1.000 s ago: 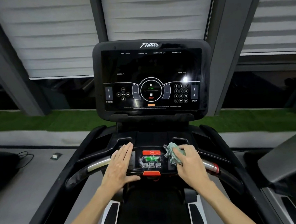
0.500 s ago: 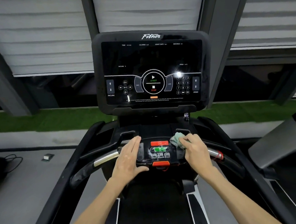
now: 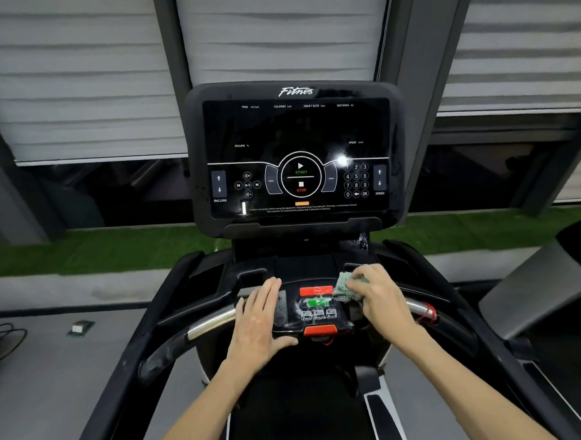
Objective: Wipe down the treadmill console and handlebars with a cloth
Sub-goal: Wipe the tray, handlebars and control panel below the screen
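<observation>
The black treadmill console (image 3: 297,152) stands upright ahead, its dark screen showing START and STOP marks. Below it lies a small control panel (image 3: 317,307) with a red button, a green button and an orange safety clip. My right hand (image 3: 380,297) is closed on a crumpled green cloth (image 3: 344,286), pressing it against the panel's right side, beside the red button. My left hand (image 3: 259,322) lies flat, fingers together, on the panel's left side. Chrome handlebar grips (image 3: 210,323) reach out to both sides; the right grip is partly hidden by my right hand.
Black side rails (image 3: 160,331) curve back toward me on both sides. A neighbouring machine (image 3: 538,294) stands at the right. On the grey floor at the left lie a small box (image 3: 81,328) and a cable (image 3: 6,339). Green turf and shuttered windows lie beyond.
My right hand has slid the cloth away from me and back a little across the panel's right side. My left hand stays flat on the left side. The view has tilted upward.
</observation>
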The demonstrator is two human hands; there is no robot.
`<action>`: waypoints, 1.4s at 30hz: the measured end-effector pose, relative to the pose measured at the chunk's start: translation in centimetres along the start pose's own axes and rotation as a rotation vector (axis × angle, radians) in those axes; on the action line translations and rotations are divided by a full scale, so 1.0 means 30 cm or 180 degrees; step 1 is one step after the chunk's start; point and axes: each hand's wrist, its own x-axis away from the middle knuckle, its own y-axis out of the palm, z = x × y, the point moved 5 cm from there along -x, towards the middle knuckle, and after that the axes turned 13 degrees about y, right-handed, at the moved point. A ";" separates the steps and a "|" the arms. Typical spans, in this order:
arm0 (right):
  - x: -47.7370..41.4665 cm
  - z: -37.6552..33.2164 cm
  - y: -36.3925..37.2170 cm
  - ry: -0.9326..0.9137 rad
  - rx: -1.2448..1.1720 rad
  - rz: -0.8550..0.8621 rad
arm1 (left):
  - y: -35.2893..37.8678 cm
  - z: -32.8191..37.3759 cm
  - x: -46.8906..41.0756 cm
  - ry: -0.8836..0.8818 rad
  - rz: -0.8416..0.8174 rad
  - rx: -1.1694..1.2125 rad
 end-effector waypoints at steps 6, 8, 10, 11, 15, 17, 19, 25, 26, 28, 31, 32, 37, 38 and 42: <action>0.067 0.002 0.026 0.0001 0.0294 -0.0026 | -0.003 0.004 -0.002 -0.0043 0.0024 -0.0040; 0.143 0.008 0.042 -0.0072 0.0366 -0.0138 | -0.004 0.008 -0.002 -0.0044 -0.0002 -0.0101; 0.204 0.004 0.043 -0.0160 0.0426 -0.0336 | -0.002 0.010 -0.002 -0.0049 0.0005 -0.0141; 0.219 0.000 0.040 -0.0217 0.0466 -0.0404 | -0.002 0.011 -0.002 -0.0060 0.0009 -0.0129; 0.135 -0.002 0.024 -0.0245 0.0484 -0.0388 | -0.005 0.016 -0.003 -0.0074 0.0040 -0.0067; 0.057 -0.003 0.018 -0.0090 0.0396 -0.0291 | -0.012 0.020 -0.002 -0.0087 0.0041 -0.0081; 0.015 -0.012 0.016 -0.0006 0.0371 -0.0239 | -0.017 0.024 -0.001 -0.0114 0.0007 -0.0101; 0.165 -0.023 0.044 -0.0251 0.0276 -0.0387 | -0.026 0.045 -0.002 -0.0176 0.0020 -0.0092; 0.198 -0.025 0.048 -0.0317 0.0275 -0.0493 | -0.026 0.050 -0.003 -0.0179 0.0024 -0.0089; 0.219 -0.025 0.048 -0.0399 0.0280 -0.0605 | -0.025 0.060 -0.005 -0.0182 0.0041 -0.0090; 0.136 -0.030 0.037 -0.0384 0.0358 -0.0518 | -0.025 0.066 -0.002 -0.0237 0.0079 0.0003; 0.091 -0.035 0.034 -0.0347 0.0331 -0.0440 | -0.027 0.066 -0.001 -0.0248 0.0094 0.0028; -0.018 -0.056 0.033 -0.0218 0.0192 -0.0266 | -0.031 0.064 -0.001 -0.0243 0.0068 0.0003; 0.001 -0.056 0.035 -0.0240 0.0180 -0.0266 | -0.031 0.063 0.000 -0.0242 0.0069 0.0009; 0.166 -0.043 0.069 -0.0590 0.0256 -0.0559 | -0.029 0.062 -0.001 -0.0256 0.0077 0.0018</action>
